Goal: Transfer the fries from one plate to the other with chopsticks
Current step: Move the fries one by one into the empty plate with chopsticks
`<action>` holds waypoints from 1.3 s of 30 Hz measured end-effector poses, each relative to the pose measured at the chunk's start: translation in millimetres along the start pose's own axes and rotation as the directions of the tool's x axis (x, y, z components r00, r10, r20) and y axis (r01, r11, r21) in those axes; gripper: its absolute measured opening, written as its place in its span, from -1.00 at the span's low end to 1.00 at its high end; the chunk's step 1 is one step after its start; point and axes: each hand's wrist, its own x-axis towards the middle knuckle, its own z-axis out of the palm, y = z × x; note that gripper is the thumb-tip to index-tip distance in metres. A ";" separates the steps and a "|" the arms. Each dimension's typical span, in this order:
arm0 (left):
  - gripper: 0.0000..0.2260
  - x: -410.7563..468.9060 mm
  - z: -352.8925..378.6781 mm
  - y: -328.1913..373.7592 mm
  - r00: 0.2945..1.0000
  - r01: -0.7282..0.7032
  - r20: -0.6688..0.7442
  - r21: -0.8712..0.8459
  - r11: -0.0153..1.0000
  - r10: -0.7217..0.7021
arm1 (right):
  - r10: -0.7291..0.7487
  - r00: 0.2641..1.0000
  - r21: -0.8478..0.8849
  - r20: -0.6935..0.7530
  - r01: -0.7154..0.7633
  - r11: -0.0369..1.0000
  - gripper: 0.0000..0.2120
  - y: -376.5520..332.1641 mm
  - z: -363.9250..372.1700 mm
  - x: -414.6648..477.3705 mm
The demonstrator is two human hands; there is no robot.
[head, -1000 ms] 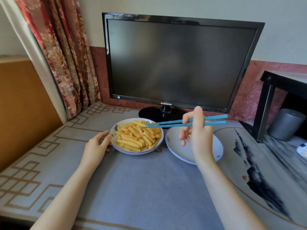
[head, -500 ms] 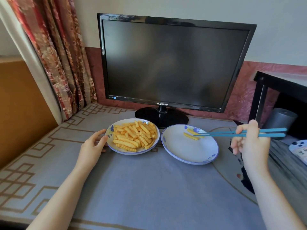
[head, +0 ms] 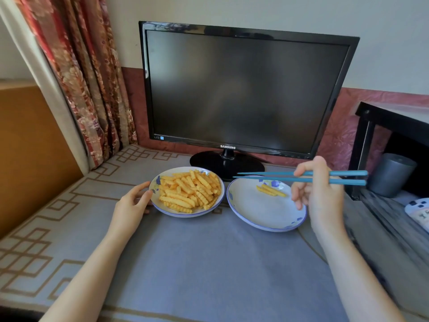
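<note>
The fingers (head: 304, 169) of the right hand (head: 322, 196) are curled around blue chopsticks (head: 274, 178), which carry nothing. The sticks lie nearly level, tips slightly parted and pointing left of the fingers. Just below the shafts, close to the fingers, two fries (head: 270, 190) lie on the near-empty plate (head: 262, 212). The heap of fries (head: 189, 191) sits further left, past the tips, on the full plate (head: 183, 214), their long axes mixed. The left hand (head: 133, 202) rests relaxed fingers against that plate's left rim on the table (head: 209, 263). The next reach is probably leftward.
</note>
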 end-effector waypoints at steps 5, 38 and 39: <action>-0.72 -1.2 -0.9 0.8 1.000 0.001 0.000 -0.010 1.000 -0.001 | 0.034 0.989 0.014 0.144 -0.036 0.999 -0.60 2.5 40.3 -8.2; -0.72 -1.3 -0.5 2.0 1.000 -0.012 -0.011 0.007 1.000 0.012 | -0.035 0.989 -0.199 -0.144 0.005 0.980 -0.58 21.4 -56.4 9.7; -0.72 -1.4 -0.6 2.2 1.000 -0.012 -0.011 0.009 1.000 0.012 | -0.024 0.990 -0.207 -0.137 -0.004 0.978 -0.58 23.6 -58.2 10.3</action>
